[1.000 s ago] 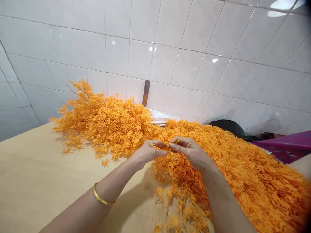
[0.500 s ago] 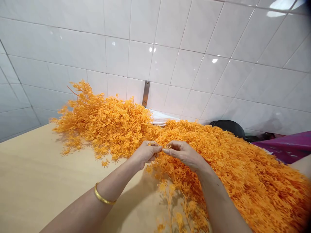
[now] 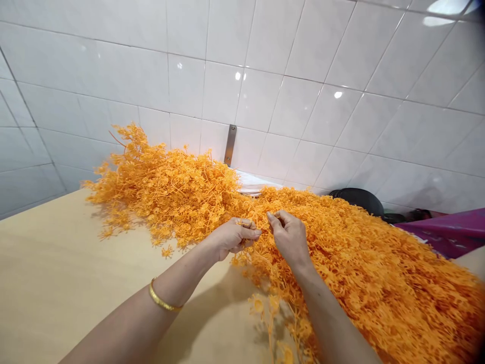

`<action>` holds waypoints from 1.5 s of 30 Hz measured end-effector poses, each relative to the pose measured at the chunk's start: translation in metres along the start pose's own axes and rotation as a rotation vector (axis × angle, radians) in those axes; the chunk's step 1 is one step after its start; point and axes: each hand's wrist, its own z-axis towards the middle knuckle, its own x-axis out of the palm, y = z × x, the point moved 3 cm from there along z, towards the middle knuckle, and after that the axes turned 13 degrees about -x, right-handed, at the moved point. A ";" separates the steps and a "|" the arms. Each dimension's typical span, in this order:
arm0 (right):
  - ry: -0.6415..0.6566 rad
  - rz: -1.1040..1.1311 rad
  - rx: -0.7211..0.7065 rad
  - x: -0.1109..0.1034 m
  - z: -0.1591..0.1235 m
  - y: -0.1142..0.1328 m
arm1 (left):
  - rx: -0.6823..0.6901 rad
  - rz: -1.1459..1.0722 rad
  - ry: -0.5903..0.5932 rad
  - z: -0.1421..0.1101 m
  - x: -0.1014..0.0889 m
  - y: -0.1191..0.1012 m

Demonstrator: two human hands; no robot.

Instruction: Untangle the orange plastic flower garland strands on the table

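My left hand (image 3: 238, 235) is closed, thumb against the fingers, on a thin orange artificial flower stem (image 3: 240, 223). Just to its right, my right hand (image 3: 290, 235) is raised with thumb and forefinger pinched; whatever lies between them is too small to make out. A small gap separates the two hands. Behind and below them spreads a big heap of orange artificial flower sprays (image 3: 364, 268). Under the hands, a few looser sprays (image 3: 271, 313) hang or lie over the table; I cannot tell whether they join the held stem.
A second mound of orange sprays (image 3: 170, 187) sits at the back left of the pale wooden table (image 3: 68, 273). Behind are a tiled wall, a metal bracket (image 3: 230, 145) and white material (image 3: 253, 182). Black round objects (image 3: 358, 199) and purple cloth (image 3: 447, 230) are at the right.
My left hand has closed from a looser hold. My right hand moved left to the left hand, then drew back up and right, its fingers now pointing upward. The view has shifted slightly.
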 end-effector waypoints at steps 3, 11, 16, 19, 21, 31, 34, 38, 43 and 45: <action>-0.211 -0.182 0.105 -0.033 0.006 -0.017 | -0.046 0.108 0.160 -0.006 0.004 -0.001; 0.174 -0.327 0.009 -0.039 0.011 -0.018 | -0.079 -0.046 -0.057 0.006 -0.011 0.007; 0.387 -0.192 -0.087 -0.021 0.007 -0.003 | -0.121 -0.168 -0.127 0.008 -0.013 0.007; 0.541 0.019 -0.067 -0.015 0.002 0.009 | -0.150 -0.236 -0.162 0.009 -0.014 0.008; 0.619 0.136 -0.054 -0.007 -0.003 0.016 | -0.157 -0.274 -0.142 0.009 -0.014 0.008; 0.687 0.725 0.233 0.018 -0.013 0.012 | 0.024 -0.680 0.093 0.005 -0.023 -0.003; 0.592 0.822 0.329 0.021 -0.013 0.008 | 0.115 -0.689 0.070 0.008 -0.025 -0.003; 0.464 0.905 0.388 0.029 -0.015 0.006 | 0.103 -0.557 -0.009 0.012 -0.016 0.004; 0.534 0.761 0.387 0.046 -0.023 0.005 | 0.074 -0.397 -0.058 0.016 0.000 0.014; 0.652 0.584 0.300 0.048 -0.026 0.006 | 0.046 -0.449 -0.150 0.019 0.000 0.017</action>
